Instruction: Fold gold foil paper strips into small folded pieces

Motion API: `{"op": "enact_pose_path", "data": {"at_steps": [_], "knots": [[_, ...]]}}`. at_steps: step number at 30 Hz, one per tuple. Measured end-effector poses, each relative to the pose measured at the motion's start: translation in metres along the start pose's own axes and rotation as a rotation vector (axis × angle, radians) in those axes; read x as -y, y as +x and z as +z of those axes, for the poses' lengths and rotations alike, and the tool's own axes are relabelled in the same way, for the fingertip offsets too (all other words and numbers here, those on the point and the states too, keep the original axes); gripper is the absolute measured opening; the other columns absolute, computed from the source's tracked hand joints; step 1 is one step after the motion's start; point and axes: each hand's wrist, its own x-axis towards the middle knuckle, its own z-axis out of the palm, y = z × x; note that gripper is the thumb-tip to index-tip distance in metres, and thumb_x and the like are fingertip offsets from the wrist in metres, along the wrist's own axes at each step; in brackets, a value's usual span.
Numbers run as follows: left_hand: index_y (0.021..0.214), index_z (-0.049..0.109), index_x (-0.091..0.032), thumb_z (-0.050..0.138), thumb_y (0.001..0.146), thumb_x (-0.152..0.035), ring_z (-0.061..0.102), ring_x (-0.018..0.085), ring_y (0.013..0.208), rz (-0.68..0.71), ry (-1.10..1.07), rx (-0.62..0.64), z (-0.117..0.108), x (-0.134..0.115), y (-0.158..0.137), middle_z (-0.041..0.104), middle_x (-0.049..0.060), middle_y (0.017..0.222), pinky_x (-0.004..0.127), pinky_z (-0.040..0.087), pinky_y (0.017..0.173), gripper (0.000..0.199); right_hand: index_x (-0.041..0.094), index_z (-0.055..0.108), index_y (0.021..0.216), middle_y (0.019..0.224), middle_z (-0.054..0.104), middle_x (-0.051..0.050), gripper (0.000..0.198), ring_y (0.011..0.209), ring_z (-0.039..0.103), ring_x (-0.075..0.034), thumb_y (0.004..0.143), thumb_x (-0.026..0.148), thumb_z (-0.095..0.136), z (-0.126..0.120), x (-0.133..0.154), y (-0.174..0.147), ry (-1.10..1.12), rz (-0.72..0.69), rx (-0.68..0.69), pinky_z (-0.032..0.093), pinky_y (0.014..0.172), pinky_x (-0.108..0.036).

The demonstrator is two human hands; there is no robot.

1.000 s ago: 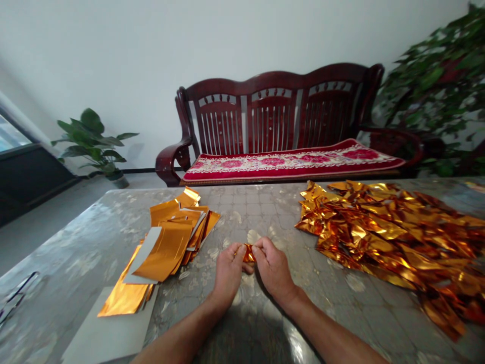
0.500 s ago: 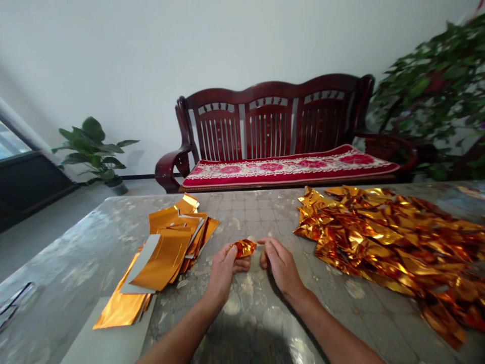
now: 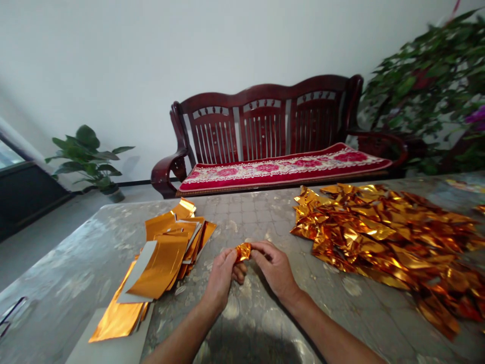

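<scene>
Now pinching gold foil piece (image 3: 243, 251) between left hand (image 3: 222, 275) and right hand (image 3: 275, 268) above counter (image 3: 265, 313) | likely light, crinkly, tear-prone | best gripped at folded edges

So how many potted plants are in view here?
2: a small potted plant on the floor at far left by the wall, and a big leafy plant at far right beside the bench; its pot is hidden.

Table (image 3: 265, 323): glossy grey patterned top. Left: loose stack of flat gold foil sheets (image 3: 162, 263), partly overlying a grey sheet (image 3: 109, 349). Right: wide pile of folded gold foil pieces (image 3: 386, 242).
</scene>
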Motion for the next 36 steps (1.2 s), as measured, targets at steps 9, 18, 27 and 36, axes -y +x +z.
{"op": "enact_pose_path", "data": {"at_steps": [9,18,27,36], "knots": [[0.079,0.06,-0.015,0.06,0.078,-0.057,0.047,0.006,0.04,0.044,0.133,-0.014,-0.003,0.004,0.004,0.06,-0.002,0.059,0.018,0.039,0.042,0.042,0.02,0.076,0.085,0.08,0.072,-0.004,0.016,0.075,0.066,-0.017,0.084,0.027,0.062,0.002,0.004,-0.002,-0.057,0.003,-0.056,0.05,0.07,-0.026],[0.083,0.061,-0.015,0.056,0.082,-0.054,0.047,0.007,0.042,0.049,0.217,-0.017,-0.003,0.003,0.004,0.059,-0.001,0.06,0.018,0.038,0.041,0.04,0.021,0.073,0.08,0.078,0.069,-0.003,0.016,0.075,0.063,-0.016,0.087,0.026,0.059,0.003,0.006,-0.003,-0.16,-0.056,-0.061,0.046,0.07,-0.025],[0.109,0.063,-0.021,0.06,0.086,-0.035,0.058,0.025,0.106,0.596,0.733,-0.323,-0.006,-0.006,-0.007,0.065,0.008,0.109,0.039,0.043,0.096,0.027,0.02,0.07,0.08,0.078,0.067,-0.002,0.016,0.074,0.062,-0.016,0.087,0.025,0.058,0.003,0.004,-0.003,-0.136,-0.034,-0.122,0.046,0.069,-0.025],[0.083,0.063,-0.022,0.057,0.092,-0.029,0.054,0.019,0.083,0.81,0.942,-0.251,-0.005,-0.004,-0.01,0.062,0.001,0.085,0.032,0.04,0.079,0.014,0.022,0.071,0.084,0.081,0.067,-0.001,0.013,0.077,0.063,-0.015,0.088,0.023,0.06,0.008,0.003,-0.007,-0.155,-0.088,-0.019,0.046,0.07,-0.024]]}}
